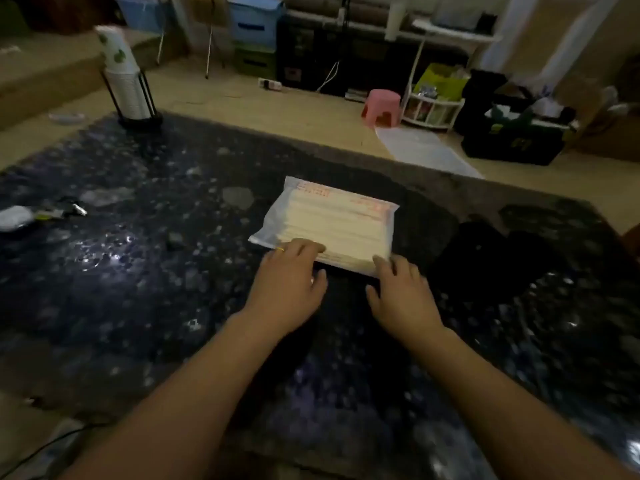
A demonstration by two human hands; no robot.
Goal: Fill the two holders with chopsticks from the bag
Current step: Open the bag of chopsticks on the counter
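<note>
Both hands touch the bag (near edge)

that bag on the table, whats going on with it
A person has both hands on a sealed-looking plastic bag of chopsticks lying flat on a dark speckled table. The left hand rests its fingers on the bag's near edge; the right hand touches its near right corner. No chopsticks are out yet. Two dark shapes right of the bag may be the holders, but it is too dim to tell.
</note>
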